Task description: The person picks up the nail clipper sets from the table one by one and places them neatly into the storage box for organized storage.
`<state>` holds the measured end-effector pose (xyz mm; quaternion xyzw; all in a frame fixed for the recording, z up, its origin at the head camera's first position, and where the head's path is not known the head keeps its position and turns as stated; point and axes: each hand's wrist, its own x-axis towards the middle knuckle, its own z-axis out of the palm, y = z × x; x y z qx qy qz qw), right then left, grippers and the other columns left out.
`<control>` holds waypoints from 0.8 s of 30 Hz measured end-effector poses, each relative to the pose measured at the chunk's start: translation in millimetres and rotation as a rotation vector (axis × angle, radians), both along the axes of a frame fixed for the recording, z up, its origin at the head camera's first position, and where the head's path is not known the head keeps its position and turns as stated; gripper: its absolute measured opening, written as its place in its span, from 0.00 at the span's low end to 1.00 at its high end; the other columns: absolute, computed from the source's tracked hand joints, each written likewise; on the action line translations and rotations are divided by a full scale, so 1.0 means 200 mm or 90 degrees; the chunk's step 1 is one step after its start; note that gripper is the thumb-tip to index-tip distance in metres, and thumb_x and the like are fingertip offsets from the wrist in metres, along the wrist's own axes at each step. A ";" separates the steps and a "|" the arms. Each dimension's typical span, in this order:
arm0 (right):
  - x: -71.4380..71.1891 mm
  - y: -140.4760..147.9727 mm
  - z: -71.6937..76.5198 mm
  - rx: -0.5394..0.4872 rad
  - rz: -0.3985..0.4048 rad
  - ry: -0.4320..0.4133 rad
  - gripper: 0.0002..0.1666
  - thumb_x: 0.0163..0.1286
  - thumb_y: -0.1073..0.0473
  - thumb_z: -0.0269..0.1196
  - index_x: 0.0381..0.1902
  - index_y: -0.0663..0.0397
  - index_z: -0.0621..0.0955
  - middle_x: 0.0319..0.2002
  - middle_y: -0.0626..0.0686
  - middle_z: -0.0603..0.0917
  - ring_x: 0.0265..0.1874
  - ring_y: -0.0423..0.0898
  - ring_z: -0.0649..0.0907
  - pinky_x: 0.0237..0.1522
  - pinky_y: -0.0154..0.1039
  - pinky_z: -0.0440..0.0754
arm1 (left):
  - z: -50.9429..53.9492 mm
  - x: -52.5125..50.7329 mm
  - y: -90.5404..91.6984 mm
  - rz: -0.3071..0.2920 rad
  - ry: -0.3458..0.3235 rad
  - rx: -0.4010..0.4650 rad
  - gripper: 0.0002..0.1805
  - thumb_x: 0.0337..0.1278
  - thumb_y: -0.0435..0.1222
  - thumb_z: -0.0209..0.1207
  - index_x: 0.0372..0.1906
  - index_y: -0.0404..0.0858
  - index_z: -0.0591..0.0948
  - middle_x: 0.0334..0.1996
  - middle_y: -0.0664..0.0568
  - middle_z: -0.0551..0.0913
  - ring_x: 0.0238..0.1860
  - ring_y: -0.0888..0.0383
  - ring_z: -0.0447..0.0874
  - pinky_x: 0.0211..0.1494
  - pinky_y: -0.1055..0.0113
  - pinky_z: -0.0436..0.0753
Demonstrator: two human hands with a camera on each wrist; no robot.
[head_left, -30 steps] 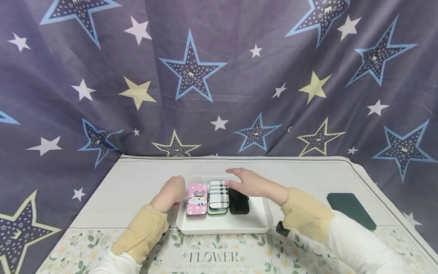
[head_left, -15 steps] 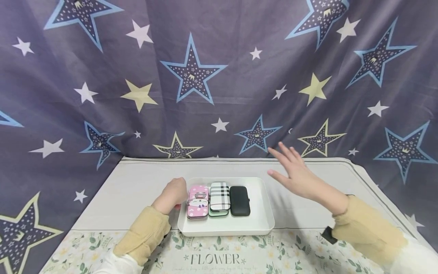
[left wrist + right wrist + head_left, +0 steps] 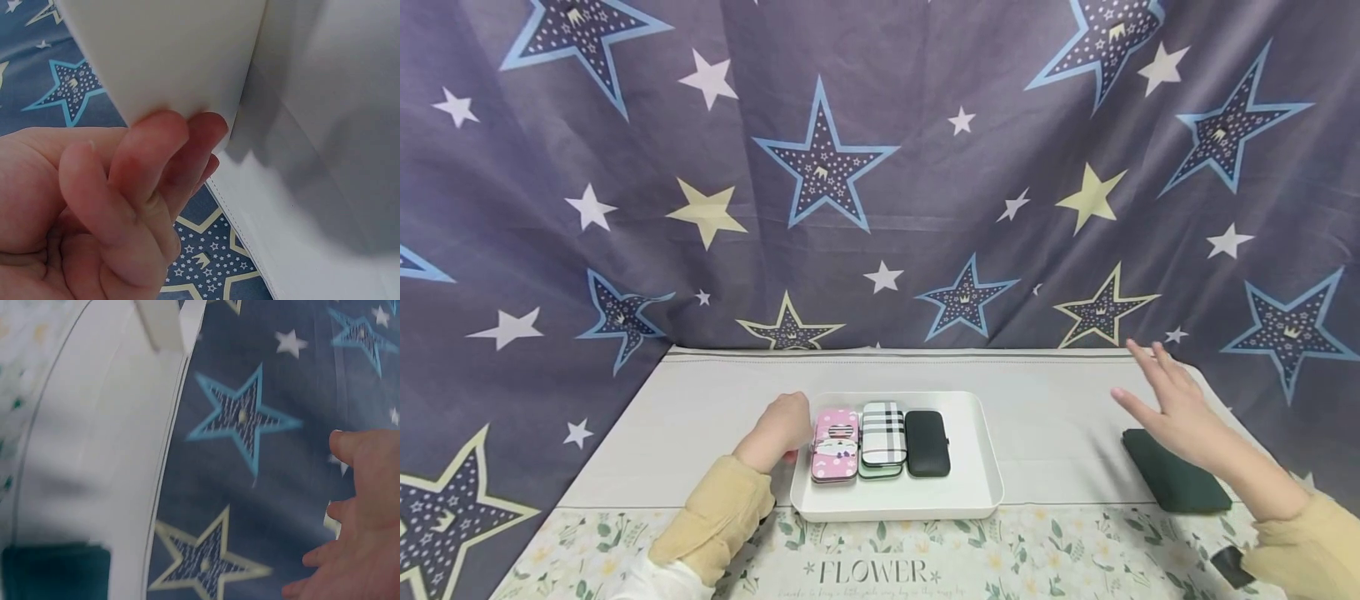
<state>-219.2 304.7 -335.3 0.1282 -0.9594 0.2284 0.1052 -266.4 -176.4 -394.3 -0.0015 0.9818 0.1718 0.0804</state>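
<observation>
In the head view my left hand (image 3: 781, 427) grips the left edge of a white tray (image 3: 902, 505). The left wrist view has its fingers curled against the tray's outer wall (image 3: 169, 56); the thumb's tip is hidden. Inside the tray, a pink dotted case (image 3: 835, 458) lies at the left. A plaid case (image 3: 882, 435) rests over a mint green one (image 3: 880, 472), and a black case (image 3: 928, 446) with a side clasp is beside them. My right hand (image 3: 1183, 417), fingers spread and holding nothing, is raised near a dark green flat object (image 3: 1172, 475).
A star-patterned curtain (image 3: 880, 208) hangs behind the table. The table cover (image 3: 1060, 400) is pale at the back and floral with the word FLOWER at the front. The dark green object (image 3: 56, 575) also appears, blurred, in the right wrist view.
My right hand has withdrawn from above the cases in the tray and swung far right, towards the dark green object. My left hand stays at the tray's edge. The cases lie as before.
</observation>
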 end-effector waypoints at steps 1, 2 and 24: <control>0.00 0.03 -0.02 -0.002 -0.006 0.000 0.44 0.72 0.46 0.51 0.75 0.51 0.43 0.71 0.74 0.37 0.67 0.76 0.40 0.60 0.77 0.39 | 0.00 0.00 0.00 0.001 0.000 0.000 0.12 0.53 0.23 0.54 0.40 0.15 0.76 0.05 0.48 0.75 0.05 0.61 0.74 0.08 0.76 0.71; 0.01 0.07 -0.03 -0.001 -0.014 -0.003 0.45 0.72 0.46 0.51 0.75 0.52 0.41 0.70 0.74 0.36 0.67 0.76 0.39 0.61 0.76 0.37 | 0.00 0.00 0.00 0.003 0.000 0.000 0.12 0.53 0.23 0.54 0.40 0.16 0.76 0.05 0.48 0.75 0.05 0.61 0.74 0.08 0.76 0.71; 0.00 0.36 -0.47 -0.002 -0.104 -0.201 0.51 0.73 0.39 0.43 0.70 0.68 0.31 0.61 0.88 0.39 0.55 0.90 0.43 0.51 0.82 0.44 | -0.02 0.01 -0.01 -0.001 0.014 0.000 0.12 0.53 0.24 0.55 0.40 0.15 0.76 0.06 0.48 0.75 0.05 0.62 0.74 0.08 0.77 0.71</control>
